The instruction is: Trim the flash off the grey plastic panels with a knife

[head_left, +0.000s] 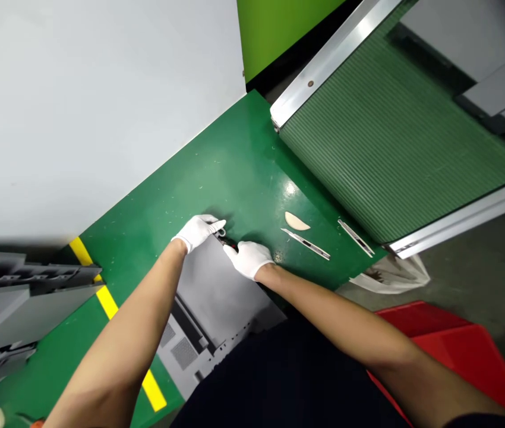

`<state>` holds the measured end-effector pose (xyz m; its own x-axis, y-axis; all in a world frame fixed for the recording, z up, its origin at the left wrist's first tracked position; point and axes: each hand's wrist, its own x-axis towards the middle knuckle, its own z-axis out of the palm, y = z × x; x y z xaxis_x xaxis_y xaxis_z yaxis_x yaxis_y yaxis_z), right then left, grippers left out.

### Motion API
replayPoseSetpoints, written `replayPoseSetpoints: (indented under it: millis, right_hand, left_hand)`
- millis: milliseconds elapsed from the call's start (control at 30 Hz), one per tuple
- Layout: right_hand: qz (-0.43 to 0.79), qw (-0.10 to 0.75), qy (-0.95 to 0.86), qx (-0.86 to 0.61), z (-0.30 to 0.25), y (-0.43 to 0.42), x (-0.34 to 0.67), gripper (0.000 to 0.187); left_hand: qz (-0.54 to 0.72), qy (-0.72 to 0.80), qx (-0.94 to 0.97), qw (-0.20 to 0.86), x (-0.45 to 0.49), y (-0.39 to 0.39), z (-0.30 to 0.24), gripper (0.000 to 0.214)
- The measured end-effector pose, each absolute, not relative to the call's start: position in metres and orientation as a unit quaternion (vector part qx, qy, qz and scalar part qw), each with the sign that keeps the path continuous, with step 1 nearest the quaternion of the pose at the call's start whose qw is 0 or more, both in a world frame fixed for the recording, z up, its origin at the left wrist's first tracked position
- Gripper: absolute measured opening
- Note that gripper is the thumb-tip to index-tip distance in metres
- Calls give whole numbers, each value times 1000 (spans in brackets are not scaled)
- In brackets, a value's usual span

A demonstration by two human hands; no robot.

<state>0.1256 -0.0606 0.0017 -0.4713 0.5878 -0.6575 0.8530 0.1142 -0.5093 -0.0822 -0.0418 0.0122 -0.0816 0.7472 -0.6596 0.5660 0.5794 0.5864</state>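
A flat grey plastic panel lies on the green table in front of me. Both hands wear white gloves and meet at the panel's far corner. My left hand rests on that corner with its fingers curled over the edge. My right hand is closed on a small dark tool with a red part, its tip against the panel's edge between the two hands.
On the table to the right lie a beige half-moon piece and two slim metal blades. A green ribbed conveyor belt runs beyond them. Grey panels are stacked at left. A red bin stands lower right.
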Motion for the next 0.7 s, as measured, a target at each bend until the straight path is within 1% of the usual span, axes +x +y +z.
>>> replayPoseSetpoints:
  millis: [267, 567, 700]
  right_hand:
    - [-443, 153, 736, 488, 4, -60, 129, 70]
    - [-458, 152, 739, 470, 8, -58, 131, 74]
    - [-449, 145, 746, 471, 12, -57, 128, 69]
  left_hand:
    - [99, 731, 449, 505, -76, -43, 16, 48]
    - [89, 738, 460, 485, -78, -46, 21, 46]
    - [85, 741, 463, 479, -77, -46, 24, 48]
